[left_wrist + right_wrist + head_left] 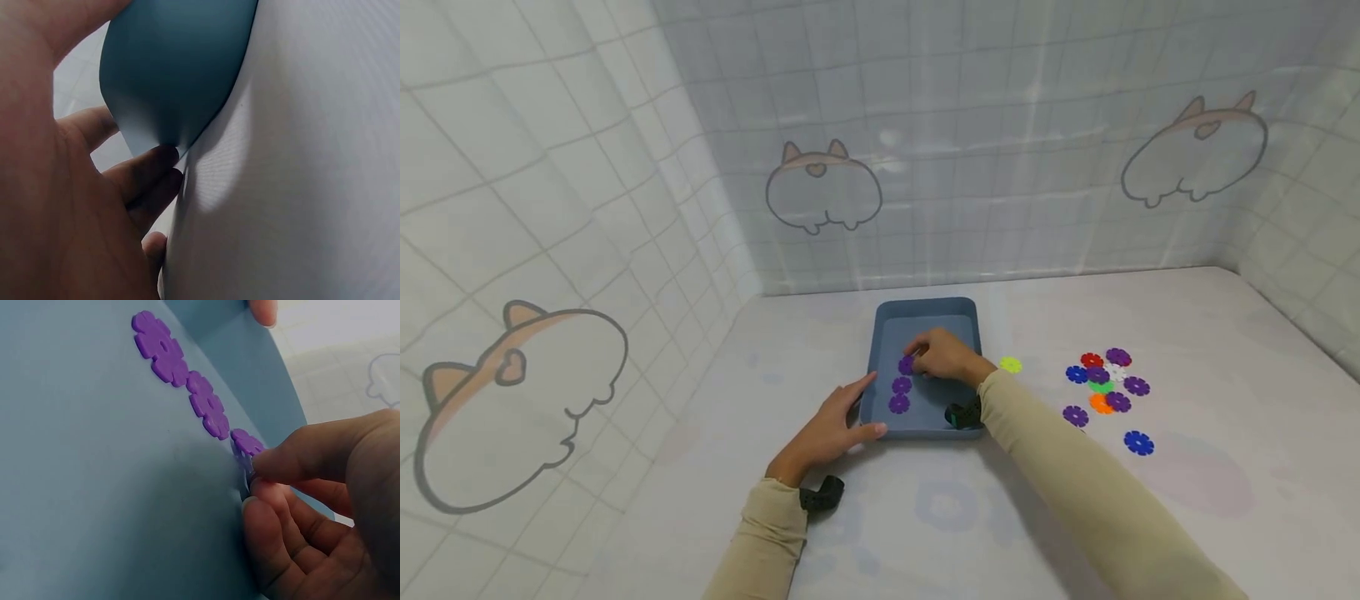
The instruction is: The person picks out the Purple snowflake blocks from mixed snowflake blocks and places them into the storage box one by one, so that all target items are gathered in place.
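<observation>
Purple disc (247, 445) pinched in right hand (946, 357) grip, left hand (831, 425) flat against blue tray (925, 312), loose discs (1105, 385) apart.

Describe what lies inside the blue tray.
Inside the blue tray lie two purple flower discs in a row; the right hand pinches a third. Whatever is under that hand is covered.

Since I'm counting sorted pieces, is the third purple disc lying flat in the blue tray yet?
Not yet: the purple disc stands tilted on edge, pinched by the right hand inside the tray.
</observation>
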